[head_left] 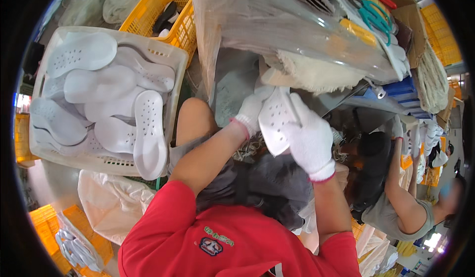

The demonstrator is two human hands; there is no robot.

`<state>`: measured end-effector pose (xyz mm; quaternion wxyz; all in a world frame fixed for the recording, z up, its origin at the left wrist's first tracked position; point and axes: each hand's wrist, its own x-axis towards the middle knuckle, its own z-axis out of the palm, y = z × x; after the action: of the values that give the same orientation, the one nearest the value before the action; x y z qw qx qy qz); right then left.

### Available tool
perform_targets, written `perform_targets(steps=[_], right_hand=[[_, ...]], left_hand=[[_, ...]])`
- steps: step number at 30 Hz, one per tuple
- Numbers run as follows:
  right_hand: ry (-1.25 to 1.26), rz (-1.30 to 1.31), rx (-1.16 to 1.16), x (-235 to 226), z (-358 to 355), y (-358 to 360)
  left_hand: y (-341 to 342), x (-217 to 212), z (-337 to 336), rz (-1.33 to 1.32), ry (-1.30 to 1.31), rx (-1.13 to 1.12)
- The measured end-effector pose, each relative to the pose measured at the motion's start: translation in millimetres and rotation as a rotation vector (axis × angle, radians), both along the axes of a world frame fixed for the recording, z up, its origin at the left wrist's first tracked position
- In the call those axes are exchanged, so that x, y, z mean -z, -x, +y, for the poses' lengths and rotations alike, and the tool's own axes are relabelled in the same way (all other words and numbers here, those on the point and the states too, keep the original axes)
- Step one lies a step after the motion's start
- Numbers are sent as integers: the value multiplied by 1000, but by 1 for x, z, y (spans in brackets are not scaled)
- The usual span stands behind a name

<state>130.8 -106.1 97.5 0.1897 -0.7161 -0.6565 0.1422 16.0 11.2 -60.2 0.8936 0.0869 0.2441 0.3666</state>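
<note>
A white perforated shoe insole (273, 119) is held over my lap, tilted, with its holes showing. My right hand (312, 143), in a white knit glove, is closed on its right edge with the thumb across its face. On its other side my left hand (251, 112), gloved the same way, grips the edge near the far end; some of those fingers are hidden behind the insole. Just beyond, a frayed cream cloth (316, 74) hangs over the edge of the plastic-wrapped bench (277, 27).
To my left stands a pale plastic crate (170, 54) heaped with white insoles (101, 85). A yellow basket (146, 12) lies behind it. Teal-handled scissors (375, 17) rest on the bench at far right. Another person (403, 202) sits close on my right.
</note>
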Motion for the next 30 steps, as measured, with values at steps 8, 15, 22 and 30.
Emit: perform_targets(steps=[8, 15, 22, 30], right_hand=[[-54, -27, 9, -10, 16, 13], [-121, 82, -14, 47, -18, -13], [237, 1278, 631, 136, -91, -62], [79, 1448, 328, 180, -118, -73]], left_hand=[[1, 22, 5, -157, 114, 19], [-1, 49, 0, 53, 107, 26], [2, 51, -47, 427, -33, 366], [6, 49, -41, 532, -193, 442]])
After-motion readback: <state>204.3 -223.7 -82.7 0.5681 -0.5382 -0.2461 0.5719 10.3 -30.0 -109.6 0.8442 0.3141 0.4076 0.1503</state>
